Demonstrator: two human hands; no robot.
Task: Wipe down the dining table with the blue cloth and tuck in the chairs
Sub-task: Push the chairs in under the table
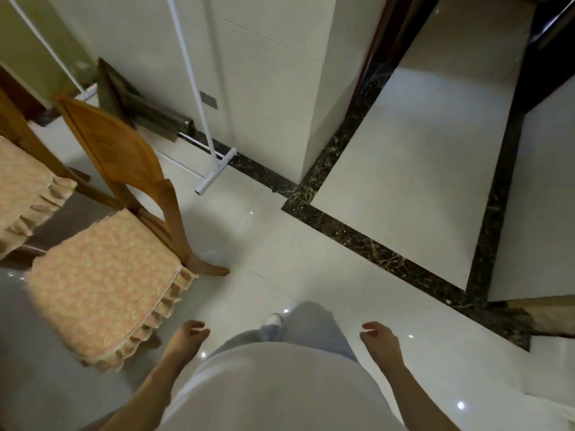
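A glossy pale tiled floor [280,250] fills most of the view, crossed by a dark speckled border strip [373,244] that bends around the foot of a white tiled pillar [273,73]. To the left stands the nearer chair [102,290], a wooden one with a frilled, patterned seat cushion, its back towards the pillar and its rear leg on the open floor. A second chair [21,188] with the same cushion shows partly at the left edge, just beside the first. At the bottom is the person's white shirt [273,384], with a grey-blue trouser leg [314,331] stepping forward. A thin white pole [214,169] with a T-shaped foot leans against the pillar. The left hand [189,335] hangs near the nearer chair's cushion without touching it, and the right hand [378,337] hangs well apart on the other side. Both have loosely curled fingers and hold nothing. A white shoe tip [273,319] peeks out between them.
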